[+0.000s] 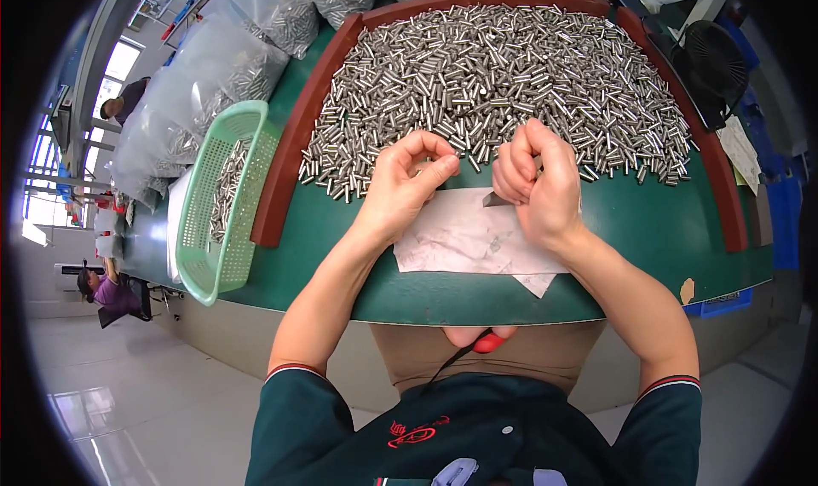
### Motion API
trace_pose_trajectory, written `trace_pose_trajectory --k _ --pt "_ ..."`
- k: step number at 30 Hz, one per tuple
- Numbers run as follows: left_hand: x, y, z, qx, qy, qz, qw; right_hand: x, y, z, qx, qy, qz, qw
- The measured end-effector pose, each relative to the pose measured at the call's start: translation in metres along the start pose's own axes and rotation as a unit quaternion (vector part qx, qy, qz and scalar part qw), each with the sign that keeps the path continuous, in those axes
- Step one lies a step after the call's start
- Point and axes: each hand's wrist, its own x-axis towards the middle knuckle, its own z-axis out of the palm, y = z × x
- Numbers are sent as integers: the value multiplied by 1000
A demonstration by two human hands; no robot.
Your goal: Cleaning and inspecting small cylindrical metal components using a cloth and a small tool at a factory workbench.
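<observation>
Both hands at frame centre: left hand (407,179) pinches pins (503,86); right hand (537,184) curled, content unclear; better grip few, keep aligned.

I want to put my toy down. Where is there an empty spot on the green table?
Bare green table lies right of the right hand, below the heap of metal pins. Another strip runs before the paper sheet. Near the green basket it is crowded.
</observation>
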Motion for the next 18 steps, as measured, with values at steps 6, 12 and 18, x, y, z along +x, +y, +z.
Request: trace_pose_trajectory --k 6,12,18 --pt "-8 8 5 246 -54 50 966 -2 0 -2 14 -5 -9 1000" --pt "-15 5 12 369 -57 89 923 1 -3 -1 36 -18 -41 998" --pt "-15 1 12 370 -56 100 922 1 3 -2 40 -18 -27 999"
